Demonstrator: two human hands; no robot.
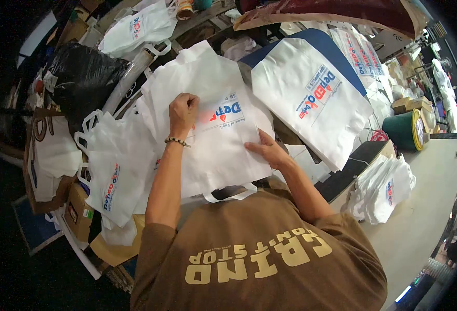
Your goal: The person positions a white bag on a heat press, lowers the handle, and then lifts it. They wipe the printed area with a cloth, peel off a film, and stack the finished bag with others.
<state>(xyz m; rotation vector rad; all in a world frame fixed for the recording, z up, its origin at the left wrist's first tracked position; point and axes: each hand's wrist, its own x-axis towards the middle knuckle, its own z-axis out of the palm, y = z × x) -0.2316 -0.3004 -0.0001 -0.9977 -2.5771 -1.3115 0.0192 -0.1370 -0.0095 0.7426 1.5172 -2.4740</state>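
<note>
In the head view a white printed bag (213,150) lies flat in front of my body, its handles toward my shirt. My left hand (184,110) is closed above the bag, beside the blue and red print; what its curled fingers hold, if anything, is hidden. My right hand (267,149) grips the bag's right side, thumb on top and fingers partly behind. Another printed white bag (311,98) lies over a dark blue board (337,52) to the right. Several white bags (117,160) with handles are piled at the left.
A black plastic bag (83,78) and cardboard box (78,210) stand left. At the right are a stack of white bags (381,189) on a pale table (420,207) and a green roll (400,130). More printed bags (143,26) lie at the back.
</note>
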